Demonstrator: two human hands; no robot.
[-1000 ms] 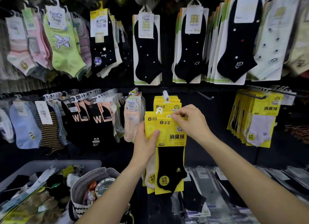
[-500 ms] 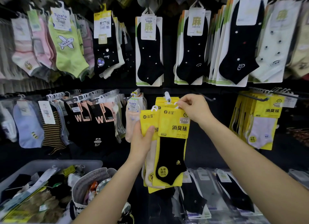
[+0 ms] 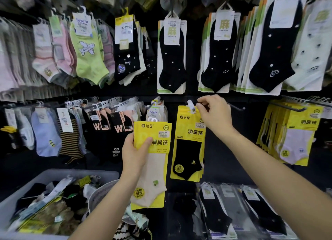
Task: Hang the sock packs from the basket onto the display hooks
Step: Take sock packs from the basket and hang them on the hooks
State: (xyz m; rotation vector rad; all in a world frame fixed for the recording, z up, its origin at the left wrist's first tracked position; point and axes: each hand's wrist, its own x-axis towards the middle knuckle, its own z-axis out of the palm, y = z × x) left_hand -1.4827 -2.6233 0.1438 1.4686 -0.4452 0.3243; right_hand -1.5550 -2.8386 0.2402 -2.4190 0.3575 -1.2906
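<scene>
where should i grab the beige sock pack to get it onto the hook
Pinch the yellow header of the beige sock pack just below its white hanger loop, from the right: the left hand holds its left edge, it sits upright, the loop is free. The right hand pinches the hanger of the black sock pack.

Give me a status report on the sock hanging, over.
Left hand grips beige pack, not yet hung. Right hand pinches top of black pack at hook. Nothing seen in the way.
</scene>
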